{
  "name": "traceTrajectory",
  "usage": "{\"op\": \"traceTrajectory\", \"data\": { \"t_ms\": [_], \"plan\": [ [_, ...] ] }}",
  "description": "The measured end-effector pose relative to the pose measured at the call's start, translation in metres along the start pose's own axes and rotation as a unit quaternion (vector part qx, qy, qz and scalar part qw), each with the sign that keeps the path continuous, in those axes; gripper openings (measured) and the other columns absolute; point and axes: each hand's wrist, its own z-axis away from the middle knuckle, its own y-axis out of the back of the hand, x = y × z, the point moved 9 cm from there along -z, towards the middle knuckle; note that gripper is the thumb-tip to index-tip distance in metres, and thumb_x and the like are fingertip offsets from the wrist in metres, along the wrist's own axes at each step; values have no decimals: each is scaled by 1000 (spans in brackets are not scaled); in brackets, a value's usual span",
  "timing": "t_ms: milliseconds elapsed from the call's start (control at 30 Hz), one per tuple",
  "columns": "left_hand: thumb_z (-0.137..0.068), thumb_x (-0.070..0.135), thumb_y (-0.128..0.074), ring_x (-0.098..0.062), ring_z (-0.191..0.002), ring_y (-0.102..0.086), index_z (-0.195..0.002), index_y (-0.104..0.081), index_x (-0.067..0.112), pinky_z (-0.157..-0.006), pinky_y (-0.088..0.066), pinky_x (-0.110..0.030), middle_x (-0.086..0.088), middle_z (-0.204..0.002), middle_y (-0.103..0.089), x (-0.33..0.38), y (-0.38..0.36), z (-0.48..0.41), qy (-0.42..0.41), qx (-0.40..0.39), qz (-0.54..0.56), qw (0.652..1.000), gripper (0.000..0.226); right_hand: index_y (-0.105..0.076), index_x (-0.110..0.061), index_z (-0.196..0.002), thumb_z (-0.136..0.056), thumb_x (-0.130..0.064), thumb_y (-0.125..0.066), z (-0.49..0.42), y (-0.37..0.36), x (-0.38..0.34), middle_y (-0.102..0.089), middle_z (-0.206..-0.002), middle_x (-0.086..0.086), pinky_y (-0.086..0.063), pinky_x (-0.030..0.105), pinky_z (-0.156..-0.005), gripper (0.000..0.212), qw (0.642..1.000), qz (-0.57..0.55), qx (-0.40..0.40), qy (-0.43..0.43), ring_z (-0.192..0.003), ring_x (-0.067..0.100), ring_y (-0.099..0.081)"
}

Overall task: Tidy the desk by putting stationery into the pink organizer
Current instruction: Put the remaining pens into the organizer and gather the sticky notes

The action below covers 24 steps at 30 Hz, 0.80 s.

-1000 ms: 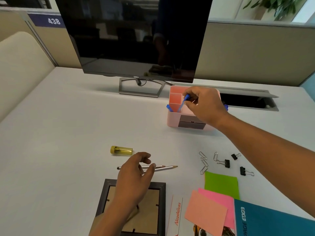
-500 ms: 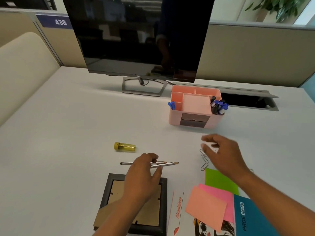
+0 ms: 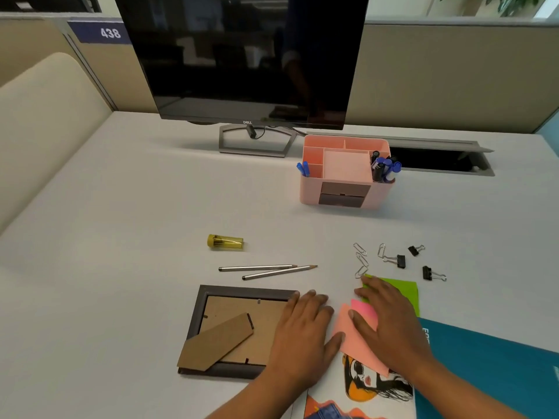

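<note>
**Right hand** [image 3: 390, 322]: spread flat with straight fingers, pressing on the sticky notes. It grips nothing.

**Left hand** [image 3: 302, 337]: flat on the table [image 3: 121, 267] with straight fingers, holding nothing. Its thumb is at the salmon note's left edge.

**Sticky notes**: 3, overlapping: green note [image 3: 403, 290], pink note [image 3: 364, 309], salmon note [image 3: 354, 349]. They lie directly under your right hand, so that hand is the nearer. Likely your next pick.

**Pink organizer** [image 3: 344, 176]: 1, ahead of your right hand and well apart from it, beside the monitor [image 3: 251, 55] stand. It holds 2 blue pens [image 3: 304, 169] at its left front; the markers [image 3: 382, 167] at its right are too crowded to count.

**Pencils** [image 3: 266, 270]: 2, long axes running left to right with tips to the right, just ahead of your left hand.

**Paper clips** [image 3: 361, 260]: 4. **Binder clips** [image 3: 400, 261]: 3. Both groups lie between your right hand and the organizer.

**Sharpener** [image 3: 225, 241]: 1, yellow, beyond the pencils.

**Picture frame** [image 3: 230, 328]: 1, face down, beside your left hand.
</note>
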Motion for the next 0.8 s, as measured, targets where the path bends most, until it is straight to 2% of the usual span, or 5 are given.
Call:
{"op": "traceTrajectory", "data": {
  "t_ms": [200, 467, 600, 700, 800],
  "plan": [
    [-94, 55, -39, -19, -127, -48, -117, -58, 24, -112, -31, -45, 2, -129, -58, 2, -3, 2, -12, 13, -20, 1000, 43, -60, -26, -120, -86, -57, -41, 2, -1, -2, -52, -137, -7, -38, 35, -103, 49, 1000, 15, 8, -4, -128, 15, -44],
    [-92, 56, -39, -17, -126, -49, -115, -60, 27, -113, -26, -43, 4, -129, -58, 2, -3, 1, -5, 2, -17, 1000, 42, -59, -27, -120, -87, -57, -41, 2, -1, -2, -53, -137, -6, -38, 34, -103, 48, 1000, 25, 5, -6, -128, 16, -45],
    [-89, 54, -44, -16, -123, -51, -107, -67, 33, -106, -33, -36, 4, -134, -55, -3, 12, -7, -23, 15, -15, 1000, 36, -58, -28, -122, -87, -58, -39, 3, -2, -1, -51, -138, -7, -37, 35, -104, 50, 1000, 21, 2, -10, -129, 15, -44],
    [-92, 42, -51, -16, -123, -49, -111, -68, 31, -103, -38, -36, 6, -135, -54, -25, 36, -20, -1, 38, 2, 999, 28, -56, -29, -123, -87, -59, -38, 3, -4, 0, -49, -139, -9, -34, 34, -106, 50, 1000, 22, -2, -9, -131, 14, -41],
    [-90, 27, -59, -15, -104, -55, -111, -69, 25, -88, -43, -32, 6, -119, -60, -64, 63, -40, 58, 50, -28, 997, 23, -56, -30, -123, -86, -58, -38, 3, -4, 0, -49, -140, -9, -32, 33, -106, 50, 1000, 19, 0, -9, -131, 13, -40]
  ]
}}
